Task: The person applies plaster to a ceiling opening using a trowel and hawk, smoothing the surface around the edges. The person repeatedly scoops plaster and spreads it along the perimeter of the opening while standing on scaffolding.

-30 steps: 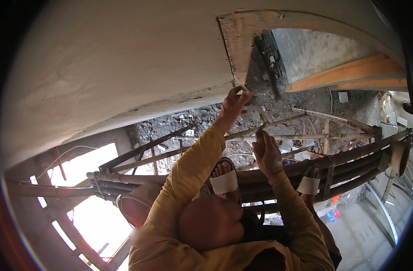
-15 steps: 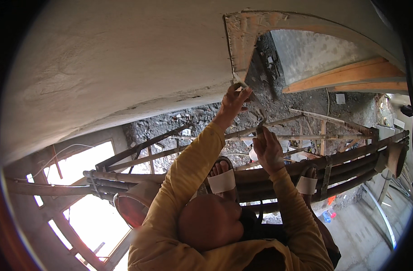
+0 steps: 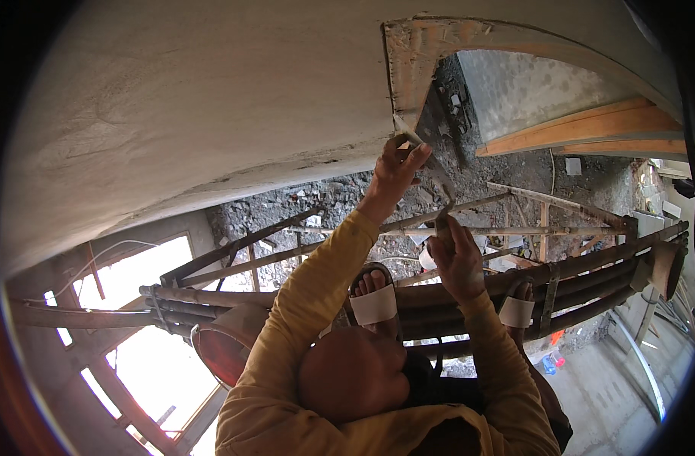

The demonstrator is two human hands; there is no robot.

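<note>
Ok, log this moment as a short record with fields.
setting: plastered wall with an unfinished corner; the person stands on a pole scaffold
left hand: raised to the wall edge, fingers on the trowel blade
right hand: grips the trowel handle
feet: in sandals on the poles
nearby: red bowl at lower left

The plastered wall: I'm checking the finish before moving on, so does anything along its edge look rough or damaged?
Yes. The wall is smooth and pale, but its end strip by the opening is bare, brownish and ragged. The left hand presses a trowel just below it; the right hand grips the handle.
</note>
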